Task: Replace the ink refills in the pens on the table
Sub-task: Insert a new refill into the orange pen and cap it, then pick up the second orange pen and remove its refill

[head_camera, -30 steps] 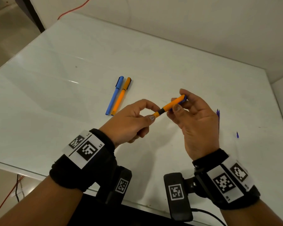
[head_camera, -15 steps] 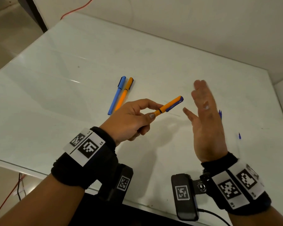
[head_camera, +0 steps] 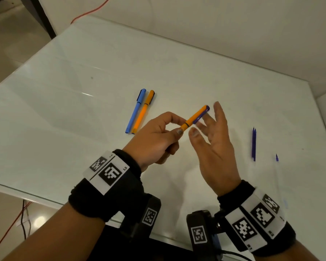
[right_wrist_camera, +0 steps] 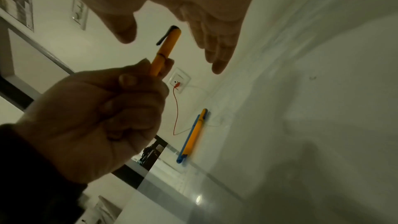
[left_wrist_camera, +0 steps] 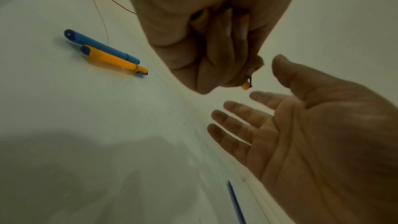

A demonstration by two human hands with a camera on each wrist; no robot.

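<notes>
My left hand (head_camera: 174, 127) pinches the lower end of an orange pen (head_camera: 195, 117) with a dark clip, holding it above the white table (head_camera: 83, 72). The capped end points up and to the right. My right hand (head_camera: 205, 125) is spread, fingers straight, just right of the pen's cap and not gripping it. In the right wrist view the orange pen (right_wrist_camera: 164, 50) stands between my thumb and fingers with gaps on both sides. A blue pen (head_camera: 135, 110) and a second orange pen (head_camera: 142, 112) lie side by side on the table to the left.
Two dark blue refills (head_camera: 254, 144) lie together on the table right of my hands, and a short blue piece (head_camera: 277, 157) lies further right. A red cable (head_camera: 90, 12) runs behind the far table edge. Walls close the far and right sides.
My right hand let go of the pen's cap end, swung away to the right, and has now come back close beside the cap with its fingers straight. My left hand kept its hold.
</notes>
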